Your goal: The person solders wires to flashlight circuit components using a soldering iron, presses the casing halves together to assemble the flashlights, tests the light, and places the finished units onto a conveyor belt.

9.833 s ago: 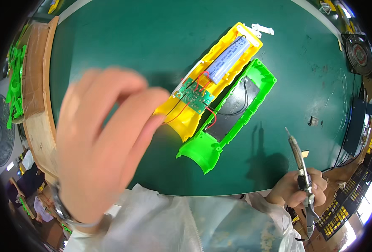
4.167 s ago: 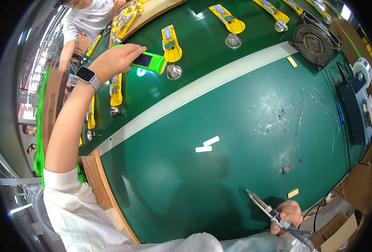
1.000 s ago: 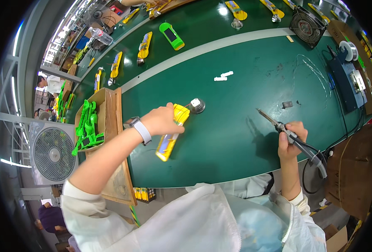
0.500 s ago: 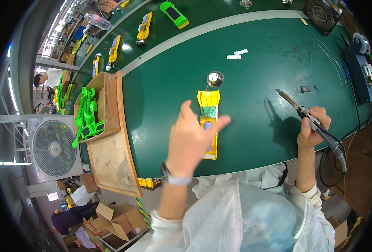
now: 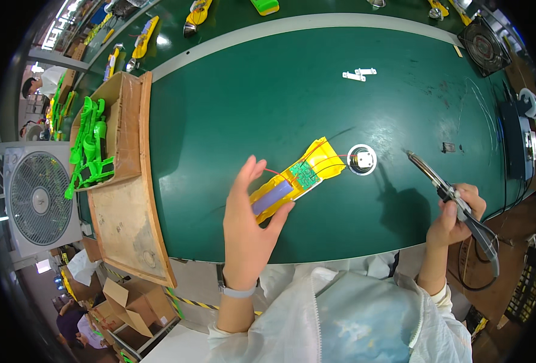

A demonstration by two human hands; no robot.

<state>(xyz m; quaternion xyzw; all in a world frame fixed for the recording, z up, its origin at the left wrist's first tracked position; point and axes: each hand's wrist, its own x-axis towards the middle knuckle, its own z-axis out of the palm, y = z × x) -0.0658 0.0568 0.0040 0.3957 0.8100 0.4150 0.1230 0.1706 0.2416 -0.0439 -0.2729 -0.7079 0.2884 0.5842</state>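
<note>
A yellow flashlight housing [image 5: 328,147] lies slanted on the green bench, with a green circuit board [image 5: 305,175] and a purple battery cell [image 5: 272,198] inside. Thin red and black wires link it to a round lamp head [image 5: 361,160] with a white back, just to its right. My left hand [image 5: 248,233] straddles the housing's lower end, thumb and fingers stretched apart on either side; whether the skin touches it I cannot tell. In my right hand [image 5: 455,219] is a soldering iron [image 5: 431,176] with a grey cable, its tip pointing up-left, apart from the lamp head.
Left stands a cardboard box [image 5: 122,130] of green housings on a wooden board [image 5: 125,227]. White strips [image 5: 358,74] lie toward the back. Far right are a small black fan [image 5: 484,45] and a dark blue unit [image 5: 515,142] with cables. Yellow flashlights [image 5: 145,37] lie beyond the rail.
The yellow housing has turned from upright to slanted, its top now to the right. The lamp head now sits to its right. My left hand has moved to the housing's lower end; my view has shifted.
</note>
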